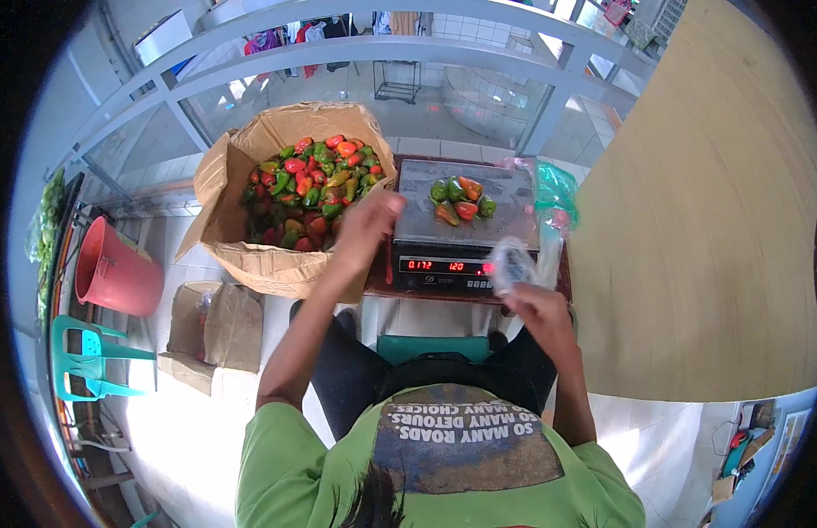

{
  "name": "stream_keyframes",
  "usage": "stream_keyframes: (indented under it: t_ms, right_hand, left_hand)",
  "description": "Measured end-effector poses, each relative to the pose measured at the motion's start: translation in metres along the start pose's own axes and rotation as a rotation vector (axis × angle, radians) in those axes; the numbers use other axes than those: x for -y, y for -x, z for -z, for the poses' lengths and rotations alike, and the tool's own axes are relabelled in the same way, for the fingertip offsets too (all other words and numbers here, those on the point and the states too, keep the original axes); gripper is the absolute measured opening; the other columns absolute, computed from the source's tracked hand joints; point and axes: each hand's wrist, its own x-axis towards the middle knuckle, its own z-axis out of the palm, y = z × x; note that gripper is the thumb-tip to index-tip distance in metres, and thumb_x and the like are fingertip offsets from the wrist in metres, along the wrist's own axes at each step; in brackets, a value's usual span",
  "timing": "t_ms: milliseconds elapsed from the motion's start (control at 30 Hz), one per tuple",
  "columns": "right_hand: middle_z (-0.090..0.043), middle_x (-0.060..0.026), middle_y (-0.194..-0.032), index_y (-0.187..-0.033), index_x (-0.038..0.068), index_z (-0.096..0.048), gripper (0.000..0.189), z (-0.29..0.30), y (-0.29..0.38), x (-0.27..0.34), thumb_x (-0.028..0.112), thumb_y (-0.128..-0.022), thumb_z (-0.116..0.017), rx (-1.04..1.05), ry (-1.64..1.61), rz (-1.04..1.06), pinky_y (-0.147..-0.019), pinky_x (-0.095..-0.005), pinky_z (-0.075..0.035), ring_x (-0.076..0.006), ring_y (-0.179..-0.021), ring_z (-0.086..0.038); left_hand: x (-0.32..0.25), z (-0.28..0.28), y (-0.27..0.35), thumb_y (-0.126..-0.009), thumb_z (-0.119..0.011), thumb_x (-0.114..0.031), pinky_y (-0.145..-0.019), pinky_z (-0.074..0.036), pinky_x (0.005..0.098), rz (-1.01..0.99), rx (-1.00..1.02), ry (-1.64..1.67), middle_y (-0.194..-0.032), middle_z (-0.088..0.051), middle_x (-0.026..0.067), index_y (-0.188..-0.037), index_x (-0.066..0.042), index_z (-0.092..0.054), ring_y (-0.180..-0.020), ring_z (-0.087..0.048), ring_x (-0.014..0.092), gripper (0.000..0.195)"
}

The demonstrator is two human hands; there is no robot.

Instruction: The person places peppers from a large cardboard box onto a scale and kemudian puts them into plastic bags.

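Note:
A digital weighing scale with a lit red display stands before me. On its metal plate lies a small group of red and green peppers. My left hand, blurred, is between the scale and a large cardboard box full of red and green peppers; whether its fingers hold anything cannot be made out. At the scale's front right corner, my right hand grips a clear plastic bag, which covers part of the display.
Green and pink plastic bags lie right of the scale. A pale wooden panel fills the right side. Metal railing runs behind. At left are a red bucket, an open cardboard box and a green plastic chair.

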Motion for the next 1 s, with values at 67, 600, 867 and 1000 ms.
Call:
stream_keyframes:
  t_ms: [67,600,867,1000]
  right_hand:
    - [-0.059,-0.0095,-0.081,-0.087,0.003,-0.058,0.012,-0.015,-0.014,0.009,0.011,-0.079,-0.057,0.112,0.111,0.169,-0.066,-0.0317,-0.044,-0.0229,-0.074,-0.058]
    - [-0.047,-0.0113,-0.11,-0.108,0.011,-0.055,0.039,-0.051,-0.127,-0.025,0.019,-0.071,-0.065,0.002,0.3,0.244,-0.089,-0.0393,-0.035,-0.0274,-0.105,-0.044]
    - [-0.025,-0.0141,-0.136,-0.128,0.023,-0.036,0.073,-0.083,-0.176,-0.11,0.022,-0.062,-0.069,0.13,0.832,0.219,-0.095,-0.0507,-0.029,-0.035,-0.122,-0.027]
    - [-0.026,-0.0166,-0.135,-0.129,0.027,-0.034,0.075,-0.085,-0.187,-0.124,0.017,-0.062,-0.066,0.175,0.65,0.264,-0.092,-0.0478,-0.035,-0.0361,-0.117,-0.034]
  left_hand:
    - [0.004,-0.027,0.013,-0.083,-0.052,-0.041,-0.074,-0.043,0.0279,0.024,0.161,0.056,-0.098,-0.054,0.0074,-0.11,-0.004,-0.052,-0.084,-0.051,0.016,0.046]
    - [0.064,-0.027,0.061,-0.066,-0.065,-0.006,-0.069,-0.043,0.0331,-0.019,0.056,-0.29,-0.081,-0.055,0.013,-0.087,0.0,-0.056,-0.077,-0.055,0.027,0.023]
    - [0.071,-0.039,0.063,-0.066,-0.063,-0.004,-0.07,-0.043,0.0334,-0.057,0.066,-0.181,-0.08,-0.055,0.0131,-0.086,-0.001,-0.057,-0.078,-0.056,0.027,0.021]
    - [0.071,-0.042,0.065,-0.067,-0.059,-0.001,-0.075,-0.043,0.0307,0.011,0.097,-0.131,-0.084,-0.056,0.0109,-0.089,0.0,-0.056,-0.084,-0.056,0.021,0.022]
